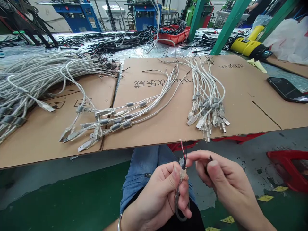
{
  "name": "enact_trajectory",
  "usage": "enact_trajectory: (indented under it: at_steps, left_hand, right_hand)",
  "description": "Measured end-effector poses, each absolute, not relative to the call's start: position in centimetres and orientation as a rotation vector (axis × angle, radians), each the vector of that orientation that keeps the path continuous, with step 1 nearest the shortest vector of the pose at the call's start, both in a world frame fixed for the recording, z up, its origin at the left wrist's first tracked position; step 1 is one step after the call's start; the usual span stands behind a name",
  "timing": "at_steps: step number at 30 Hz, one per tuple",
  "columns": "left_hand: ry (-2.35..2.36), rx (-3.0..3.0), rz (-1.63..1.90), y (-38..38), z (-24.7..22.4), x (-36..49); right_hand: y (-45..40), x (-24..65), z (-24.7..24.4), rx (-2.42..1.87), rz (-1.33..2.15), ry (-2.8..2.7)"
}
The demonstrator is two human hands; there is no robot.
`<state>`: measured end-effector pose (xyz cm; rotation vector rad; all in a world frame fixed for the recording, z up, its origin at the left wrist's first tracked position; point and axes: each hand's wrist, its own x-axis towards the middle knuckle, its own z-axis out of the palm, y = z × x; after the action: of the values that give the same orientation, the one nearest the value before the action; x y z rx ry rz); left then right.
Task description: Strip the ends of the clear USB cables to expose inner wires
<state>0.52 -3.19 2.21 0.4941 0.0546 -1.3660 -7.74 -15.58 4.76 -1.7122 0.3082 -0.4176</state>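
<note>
Above the lap, my left hand (pixel 166 189) pinches a cable end (pixel 183 171) between thumb and fingers; its thin red, white and black wires point up and the grey cable loops down beneath. Just to the right, my right hand (pixel 223 179) has its index fingertip beside those wires. Its thumb presses toward the other fingers on a small dark thing that I cannot make out. Past the hands, clear cables with USB plugs (pixel 211 109) lie in a bunch on the cardboard (pixel 245 106). Another group of USB cables (pixel 117 120) lies left of centre.
A large pile of clear cables (pixel 29 80) covers the left side. Behind are black cables (pixel 113 41), a red tray (pixel 176 37) and green posts (pixel 226 30). A yellow heat gun (pixel 247 46) and a phone (pixel 287 89) lie at right. A red stool (pixel 288 166) stands below.
</note>
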Motion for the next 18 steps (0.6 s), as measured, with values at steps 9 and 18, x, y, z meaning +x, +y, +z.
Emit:
enact_trajectory:
  at_steps: [9, 18]
  left_hand:
    - [-0.032, 0.663, -1.182, -2.9, 2.0, 0.4]
    - [-0.069, 0.797, -1.143, -2.7, 2.7, 0.7]
  right_hand:
    - [-17.1, -8.3, 7.7, -2.165, -0.027, -0.094]
    - [-16.8, -7.4, 8.3, -2.204, 0.061, -0.137]
